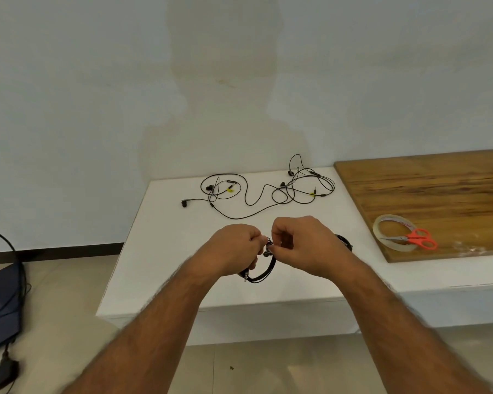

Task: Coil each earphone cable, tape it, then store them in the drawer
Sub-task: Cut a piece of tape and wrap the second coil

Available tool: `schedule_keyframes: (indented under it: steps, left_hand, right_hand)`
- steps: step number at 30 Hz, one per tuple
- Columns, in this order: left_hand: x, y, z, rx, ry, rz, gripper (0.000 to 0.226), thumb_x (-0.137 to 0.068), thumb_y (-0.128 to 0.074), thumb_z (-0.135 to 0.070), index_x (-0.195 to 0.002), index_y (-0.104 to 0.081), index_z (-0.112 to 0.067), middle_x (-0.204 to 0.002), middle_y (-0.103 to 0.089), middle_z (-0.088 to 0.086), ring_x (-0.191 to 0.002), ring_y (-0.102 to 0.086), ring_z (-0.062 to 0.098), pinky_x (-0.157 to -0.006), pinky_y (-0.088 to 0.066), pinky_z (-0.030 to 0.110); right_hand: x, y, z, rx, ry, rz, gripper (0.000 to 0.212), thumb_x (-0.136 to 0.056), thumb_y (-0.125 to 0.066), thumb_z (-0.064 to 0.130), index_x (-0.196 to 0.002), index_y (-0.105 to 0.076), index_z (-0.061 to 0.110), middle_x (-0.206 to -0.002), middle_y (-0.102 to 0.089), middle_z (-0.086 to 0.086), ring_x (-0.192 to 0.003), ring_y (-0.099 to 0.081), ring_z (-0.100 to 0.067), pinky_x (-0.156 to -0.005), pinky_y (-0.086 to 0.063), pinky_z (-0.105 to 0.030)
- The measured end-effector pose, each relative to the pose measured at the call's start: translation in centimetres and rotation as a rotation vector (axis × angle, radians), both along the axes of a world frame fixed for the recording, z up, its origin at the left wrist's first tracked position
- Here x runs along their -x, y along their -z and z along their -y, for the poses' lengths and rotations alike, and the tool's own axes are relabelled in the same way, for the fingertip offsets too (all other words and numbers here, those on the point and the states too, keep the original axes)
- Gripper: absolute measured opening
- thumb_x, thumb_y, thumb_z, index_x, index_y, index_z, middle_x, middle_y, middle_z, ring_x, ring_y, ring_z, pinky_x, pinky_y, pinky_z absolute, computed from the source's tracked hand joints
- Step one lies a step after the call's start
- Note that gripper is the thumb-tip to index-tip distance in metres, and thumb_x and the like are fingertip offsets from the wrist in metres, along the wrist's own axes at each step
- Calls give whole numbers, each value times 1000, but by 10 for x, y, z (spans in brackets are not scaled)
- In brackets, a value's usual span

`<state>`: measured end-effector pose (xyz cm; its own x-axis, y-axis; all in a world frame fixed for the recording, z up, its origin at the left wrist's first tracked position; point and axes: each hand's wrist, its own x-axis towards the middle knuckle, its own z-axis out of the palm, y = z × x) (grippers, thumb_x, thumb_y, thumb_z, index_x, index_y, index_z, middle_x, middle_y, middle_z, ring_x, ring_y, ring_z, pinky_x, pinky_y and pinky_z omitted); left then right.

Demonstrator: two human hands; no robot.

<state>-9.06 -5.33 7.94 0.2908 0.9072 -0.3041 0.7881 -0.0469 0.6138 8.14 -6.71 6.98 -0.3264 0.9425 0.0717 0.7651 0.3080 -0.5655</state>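
Far left, on the floor: a dark blue flat bag-like thing (0, 302) w/ black cords and a black plug block (3, 375), not part of the job.

On the white tabletop (160, 251), back left: a loose black earphone cable with a yellow tag (228, 194), uncoiled, sprawling rightward to meet a second tangled black earphone cable (305, 186) near the wall. Both untouched, well apart from the hands.

Centre, just above the tabletop's front half: left hand (236, 248) is clenched round one side of a black coiled earphone cable (261, 273), its plug poking out below the hand. Right hand (302, 245) pinches the top of the same coil, where an earbud shows, fingertips nearly touching the left's. Step in hand, by my read: finishing the coil, tucking the last end in, pre-tape.

Just behind the right hand, a dark looped thing (343, 241) on the tabletop, prob. another coiled earphone; mostly hidden, can't be sure.

Right: a brown wooden board (439, 189) w/ a clear roll of sticky tape (393, 223) and orange-handled small scissors (419, 238) lying across the roll.

Next move likely needs one hand to keep the coil squeezed so it doesn't spring open, while the right lets go and reaches rightward for tape. No drawer is plainly in view.
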Motion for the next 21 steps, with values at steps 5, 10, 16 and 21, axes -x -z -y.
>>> schedule_keyframes:
  steps: [5, 10, 16, 21]
  left_hand:
    - [0, 0, 0, 30, -5, 38, 32, -100, -41, -33, -81, -60, -16, -73, -67, 2, -66, -62, 12, -59, -51, 23]
    - [1, -3, -1, 168, -75, 243, 32, -100, -43, -27, -77, -58, -12, -65, -60, 2, -64, -63, 14, -63, -57, 31]
    - [9, -12, -1, 397, -51, 454, 29, -102, -44, -27, -79, -54, -12, -62, -51, 0, -59, -58, 15, -76, -55, 39]
    - [13, -14, -2, 436, -45, 421, 30, -101, -46, -27, -81, -60, -10, -62, -50, 1, -58, -57, 14, -74, -55, 36]
  right_hand:
    - [1, 2, -2, -86, 23, 38, 19, -85, -68, 33, -76, -52, 26, -70, -57, 11, -69, -55, -11, -61, -46, -30]
    - [-1, 7, -3, -180, -3, 3, 17, -85, -68, 33, -82, -52, 27, -82, -59, 12, -79, -57, -9, -67, -49, -29]
    - [1, 5, 0, -157, -41, -171, 18, -85, -69, 24, -83, -53, 30, -94, -67, 10, -88, -59, -4, -69, -42, -15]
    - [4, 4, 2, -64, -44, -191, 18, -86, -67, 22, -82, -51, 29, -82, -62, 16, -87, -61, 3, -71, -48, -16]
